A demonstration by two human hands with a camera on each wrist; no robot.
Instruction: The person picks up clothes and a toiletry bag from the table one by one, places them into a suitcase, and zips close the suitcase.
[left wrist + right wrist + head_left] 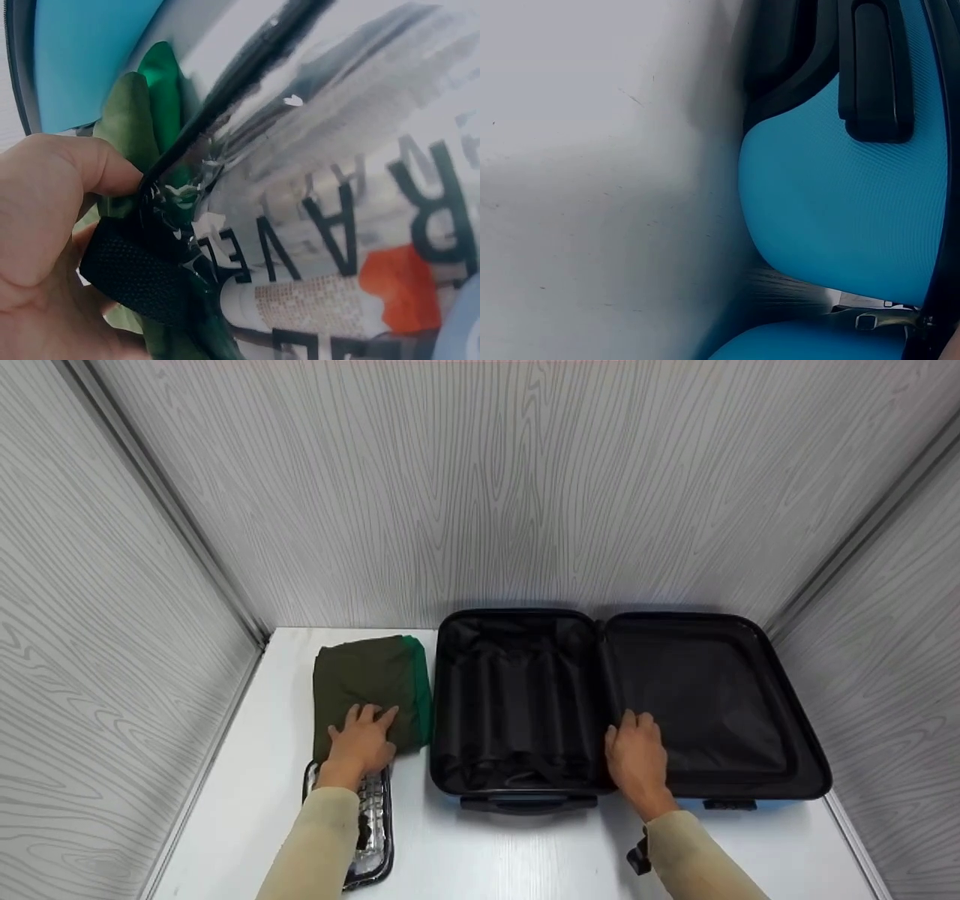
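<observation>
A folded pile of dark olive cloth (367,671) with a bright green layer (422,690) lies on the left of the white table. My left hand (364,742) rests on its near part, fingers spread. Under that wrist lies a clear pouch (381,840) with black edging; the left wrist view shows its black strap (135,270), printed letters and a tube with an orange part (401,289). My right hand (637,757) touches the inner rim of an open blue suitcase (525,795) near the hinge. Only a sliver of it shows in the right wrist view.
The suitcase's left half has a ribbed black lining (517,697); its right half (705,705) lies opened flat beside it. A handle (529,805) is on the near side. Grey wood-patterned panels (487,495) stand behind and at both sides of the table (240,780).
</observation>
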